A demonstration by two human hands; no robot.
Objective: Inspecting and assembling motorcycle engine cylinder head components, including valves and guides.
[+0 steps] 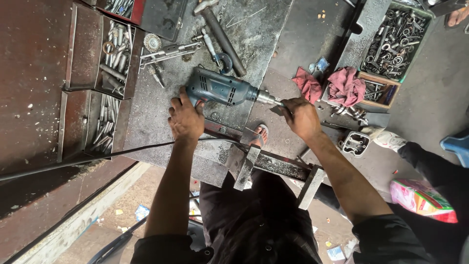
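Beside the right hand [302, 117] — a pink package [423, 200] — left hand [185, 119] grips drill [220, 89].

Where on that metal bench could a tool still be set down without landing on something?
Bare steel shows right of the hammer, toward the bench corner, and left of the drill beside the open toolbox. Around the wrenches it is crowded, as is the spanner crate.

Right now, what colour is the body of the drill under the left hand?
Dark blue-grey, with a silver metal chuck; the drill shows best in the head view.
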